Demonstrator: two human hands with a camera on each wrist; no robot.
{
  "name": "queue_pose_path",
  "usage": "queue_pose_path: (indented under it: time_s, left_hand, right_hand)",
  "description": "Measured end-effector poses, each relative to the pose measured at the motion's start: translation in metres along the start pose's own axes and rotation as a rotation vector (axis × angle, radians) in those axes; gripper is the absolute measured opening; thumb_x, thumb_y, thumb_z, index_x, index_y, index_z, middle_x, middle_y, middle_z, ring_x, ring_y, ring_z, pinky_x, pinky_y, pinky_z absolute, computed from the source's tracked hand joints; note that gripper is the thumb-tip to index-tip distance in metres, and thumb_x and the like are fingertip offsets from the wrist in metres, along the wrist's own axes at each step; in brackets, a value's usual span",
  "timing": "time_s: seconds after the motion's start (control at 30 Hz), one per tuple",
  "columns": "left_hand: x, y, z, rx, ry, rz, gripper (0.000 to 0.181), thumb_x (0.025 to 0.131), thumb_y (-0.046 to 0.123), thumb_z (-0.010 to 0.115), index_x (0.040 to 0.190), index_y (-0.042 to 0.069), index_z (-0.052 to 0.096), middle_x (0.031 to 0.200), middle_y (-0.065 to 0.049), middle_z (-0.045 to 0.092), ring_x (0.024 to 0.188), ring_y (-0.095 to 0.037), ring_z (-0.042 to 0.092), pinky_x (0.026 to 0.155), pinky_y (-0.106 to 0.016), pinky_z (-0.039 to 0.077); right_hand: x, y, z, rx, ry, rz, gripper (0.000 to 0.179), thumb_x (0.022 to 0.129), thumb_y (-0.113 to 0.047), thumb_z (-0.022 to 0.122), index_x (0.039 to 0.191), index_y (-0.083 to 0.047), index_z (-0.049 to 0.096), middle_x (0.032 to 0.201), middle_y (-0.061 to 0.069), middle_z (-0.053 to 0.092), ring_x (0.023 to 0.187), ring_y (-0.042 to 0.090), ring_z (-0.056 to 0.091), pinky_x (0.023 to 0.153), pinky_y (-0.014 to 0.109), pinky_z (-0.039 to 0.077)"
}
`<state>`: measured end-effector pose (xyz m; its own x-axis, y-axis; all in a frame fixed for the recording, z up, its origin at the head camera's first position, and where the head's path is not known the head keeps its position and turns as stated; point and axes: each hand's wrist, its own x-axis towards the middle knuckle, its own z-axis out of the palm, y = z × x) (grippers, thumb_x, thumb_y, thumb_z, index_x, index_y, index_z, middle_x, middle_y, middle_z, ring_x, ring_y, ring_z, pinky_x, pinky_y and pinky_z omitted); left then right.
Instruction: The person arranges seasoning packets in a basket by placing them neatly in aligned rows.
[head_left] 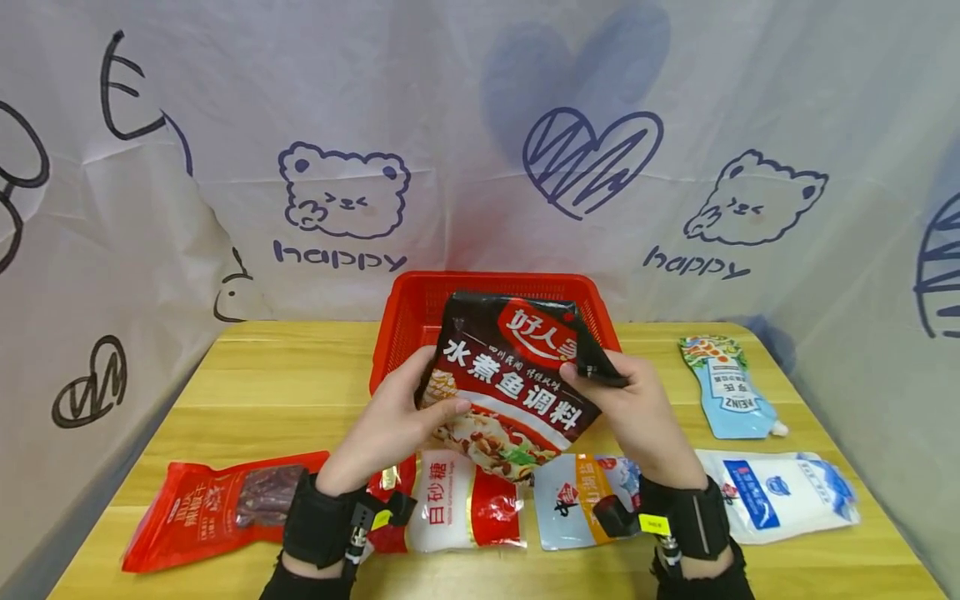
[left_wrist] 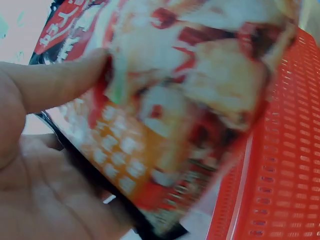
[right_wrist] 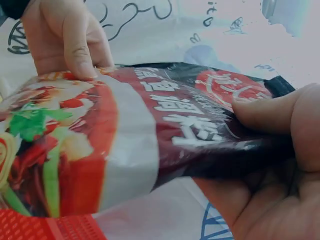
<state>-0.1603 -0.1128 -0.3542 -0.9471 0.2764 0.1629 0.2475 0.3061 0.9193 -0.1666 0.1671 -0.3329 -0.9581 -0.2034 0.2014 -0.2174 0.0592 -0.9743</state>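
Both hands hold a black and red seasoning packet (head_left: 502, 383) with white lettering and a picture of a fish dish, tilted in front of the red basket (head_left: 381, 333). My left hand (head_left: 397, 412) grips its left side, thumb on the printed front and fingers behind. On the right side my right hand (head_left: 633, 408) pinches the packet near its upper corner, which folds over. In the right wrist view the packet (right_wrist: 135, 135) spans the space between both thumbs. The left wrist view shows the basket (left_wrist: 272, 150) just beyond the packet.
On the wooden table (head_left: 262, 400) lie a red bag of dried meat-like pieces (head_left: 217, 508), a red and white sugar bag (head_left: 450, 504), a grey-orange salt pouch (head_left: 566, 508), a white and blue bag (head_left: 787, 496) and a Heinz pouch (head_left: 731, 392). A drawn-on white cloth (head_left: 465, 208) hangs behind.
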Motion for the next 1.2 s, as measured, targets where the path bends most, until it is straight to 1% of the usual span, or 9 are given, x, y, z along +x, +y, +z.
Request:
queue_pose_path:
  time_s: [0.07, 0.2, 0.33, 0.47, 0.6, 0.7, 0.83, 1.0, 1.2]
  left_hand:
    - [0.000, 0.000, 0.000, -0.016, 0.033, 0.039, 0.057, 0.093, 0.011, 0.078, 0.144, 0.013, 0.052, 0.126, -0.009, 0.067, 0.104, -0.025, 0.067, 0.088, -0.039, 0.060]
    - [0.002, -0.004, 0.001, 0.021, 0.143, 0.187, 0.058, 0.090, 0.007, 0.081, 0.142, 0.010, 0.056, 0.129, -0.009, 0.065, 0.109, -0.024, 0.064, 0.090, -0.037, 0.058]
    - [0.007, -0.010, -0.001, 0.077, 0.263, 0.319, 0.056, 0.089, 0.000, 0.080, 0.141, 0.006, 0.060, 0.141, -0.009, 0.058, 0.124, -0.024, 0.058, 0.104, -0.047, 0.051]
    - [0.010, -0.015, -0.003, 0.150, 0.336, 0.337, 0.051, 0.090, -0.004, 0.077, 0.138, 0.003, 0.061, 0.146, -0.010, 0.055, 0.133, -0.027, 0.051, 0.110, -0.053, 0.045]
    - [0.012, -0.022, -0.004, 0.418, 0.376, 0.305, 0.047, 0.091, 0.000, 0.077, 0.136, 0.003, 0.062, 0.140, -0.013, 0.057, 0.128, -0.031, 0.056, 0.107, -0.051, 0.049]
    - [0.013, -0.028, -0.004, 0.607, 0.367, 0.269, 0.044, 0.090, 0.005, 0.080, 0.132, 0.005, 0.066, 0.131, -0.013, 0.062, 0.117, -0.032, 0.062, 0.098, -0.049, 0.056]
    - [0.014, -0.035, -0.002, 0.708, 0.290, 0.210, 0.038, 0.087, 0.008, 0.084, 0.123, 0.008, 0.072, 0.120, -0.011, 0.067, 0.106, -0.030, 0.064, 0.089, -0.045, 0.059]
    - [0.013, -0.042, 0.000, 0.725, 0.182, 0.152, 0.030, 0.086, 0.008, 0.085, 0.115, 0.009, 0.076, 0.112, -0.007, 0.070, 0.098, -0.025, 0.067, 0.081, -0.040, 0.061]
    - [0.011, -0.040, 0.001, 0.702, 0.117, 0.108, 0.022, 0.087, 0.010, 0.085, 0.109, 0.010, 0.079, 0.104, -0.004, 0.072, 0.090, -0.021, 0.067, 0.080, -0.039, 0.061]
  right_hand:
    - [-0.001, 0.000, -0.001, 0.032, 0.030, -0.014, 0.017, 0.101, -0.007, 0.066, 0.113, -0.001, 0.078, 0.118, 0.010, 0.072, 0.103, 0.028, 0.068, 0.086, 0.038, 0.059]
    - [0.002, -0.003, -0.004, 0.119, 0.094, -0.053, 0.025, 0.101, -0.003, 0.065, 0.109, -0.019, 0.083, 0.115, 0.002, 0.075, 0.102, 0.025, 0.068, 0.085, 0.036, 0.059]
    - [0.008, -0.008, -0.008, 0.191, 0.146, -0.086, 0.029, 0.101, -0.002, 0.064, 0.111, -0.022, 0.082, 0.117, 0.002, 0.074, 0.105, 0.024, 0.067, 0.086, 0.034, 0.059]
    - [0.014, -0.013, -0.011, 0.261, 0.213, -0.099, 0.023, 0.102, -0.006, 0.065, 0.116, -0.015, 0.081, 0.121, 0.006, 0.071, 0.108, 0.027, 0.063, 0.088, 0.033, 0.058]
    - [0.023, -0.016, -0.016, 0.300, 0.275, -0.090, 0.029, 0.102, -0.016, 0.067, 0.130, -0.007, 0.073, 0.128, 0.012, 0.064, 0.112, 0.028, 0.060, 0.089, 0.030, 0.058]
    - [0.032, -0.016, -0.019, 0.310, 0.307, -0.071, 0.042, 0.102, -0.023, 0.068, 0.140, -0.004, 0.065, 0.136, 0.014, 0.057, 0.117, 0.028, 0.058, 0.089, 0.028, 0.058]
    - [0.043, -0.014, -0.021, 0.304, 0.354, -0.041, 0.045, 0.103, -0.024, 0.067, 0.143, -0.005, 0.061, 0.141, 0.014, 0.053, 0.119, 0.027, 0.058, 0.090, 0.026, 0.058]
    - [0.057, -0.006, -0.023, 0.243, 0.385, -0.004, 0.040, 0.106, -0.020, 0.060, 0.143, -0.002, 0.061, 0.133, 0.013, 0.058, 0.110, 0.024, 0.064, 0.085, 0.025, 0.059]
    - [0.069, 0.008, -0.029, 0.144, 0.363, 0.054, 0.043, 0.109, -0.023, 0.054, 0.146, -0.002, 0.056, 0.125, 0.010, 0.063, 0.103, 0.018, 0.069, 0.081, 0.024, 0.060]
